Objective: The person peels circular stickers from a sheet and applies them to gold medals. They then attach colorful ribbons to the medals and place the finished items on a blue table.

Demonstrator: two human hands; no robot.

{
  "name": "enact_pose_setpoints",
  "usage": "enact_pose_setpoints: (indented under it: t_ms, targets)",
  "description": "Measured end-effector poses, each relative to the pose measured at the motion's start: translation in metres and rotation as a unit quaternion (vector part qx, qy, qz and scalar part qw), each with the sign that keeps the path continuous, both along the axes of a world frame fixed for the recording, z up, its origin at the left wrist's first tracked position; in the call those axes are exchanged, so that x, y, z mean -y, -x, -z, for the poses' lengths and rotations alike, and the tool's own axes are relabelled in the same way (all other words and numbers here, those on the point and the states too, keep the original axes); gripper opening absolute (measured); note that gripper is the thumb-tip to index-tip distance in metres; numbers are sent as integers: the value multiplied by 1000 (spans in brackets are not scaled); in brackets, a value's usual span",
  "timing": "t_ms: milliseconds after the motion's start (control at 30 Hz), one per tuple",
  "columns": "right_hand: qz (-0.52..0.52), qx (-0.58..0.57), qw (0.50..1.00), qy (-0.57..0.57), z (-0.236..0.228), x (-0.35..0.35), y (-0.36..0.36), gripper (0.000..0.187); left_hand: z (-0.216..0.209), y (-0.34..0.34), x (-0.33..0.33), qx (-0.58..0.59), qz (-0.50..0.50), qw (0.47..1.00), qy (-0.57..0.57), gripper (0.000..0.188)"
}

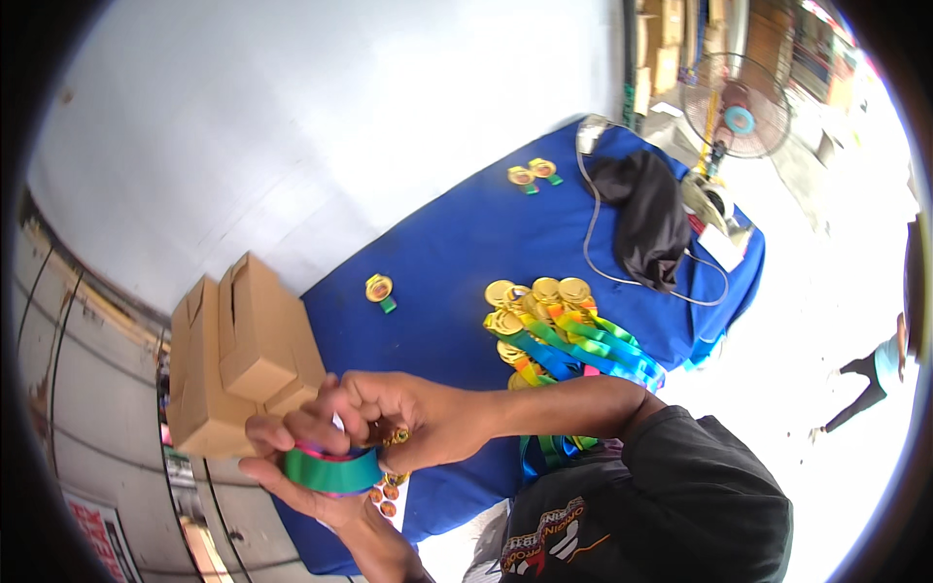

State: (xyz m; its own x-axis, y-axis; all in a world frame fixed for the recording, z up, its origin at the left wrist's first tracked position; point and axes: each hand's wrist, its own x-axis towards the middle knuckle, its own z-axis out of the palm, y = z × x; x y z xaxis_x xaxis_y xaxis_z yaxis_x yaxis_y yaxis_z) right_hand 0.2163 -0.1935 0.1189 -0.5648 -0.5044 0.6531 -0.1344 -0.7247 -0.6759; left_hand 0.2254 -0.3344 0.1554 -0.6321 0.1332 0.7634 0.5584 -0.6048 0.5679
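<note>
My left hand (330, 507) is closed under a wound band of green ribbon (330, 472), with a pink edge showing along its top. My right hand (437, 420) reaches across from the right, its fingers bent over the same ribbon coil and largely hiding its top. A small gold metal piece (396, 436) shows by the right thumb. Below the hands, a white sheet with round orange stickers (389, 507) lies partly covered. To the right, a pile of gold medals (546, 290) rests with blue, green and yellow ribbons (622, 355) trailing off.
On the blue tablecloth (447, 243), one medal with folded ribbon (379, 290) lies alone and two more (533, 173) farther back. Cardboard boxes (253, 335) stand left. A black cloth bag (646, 219) and white cable (589, 228) occupy the far right; a fan (737, 107) stands beyond.
</note>
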Motion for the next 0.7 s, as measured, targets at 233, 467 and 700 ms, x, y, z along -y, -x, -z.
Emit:
enact_pose_setpoints:
  t_ms: [233,467,700]
  targets:
    - [180,-11,976,-118,4,-19,-20,41,0,1,-14,127,85,983,-98,53]
    - [217,0,958,-186,10,-24,-29,37,1,-7,-8,71,125,987,75,42]
    - [256,-117,942,-185,30,-13,-24,34,18,-11,17,-209,33,912,350,92]
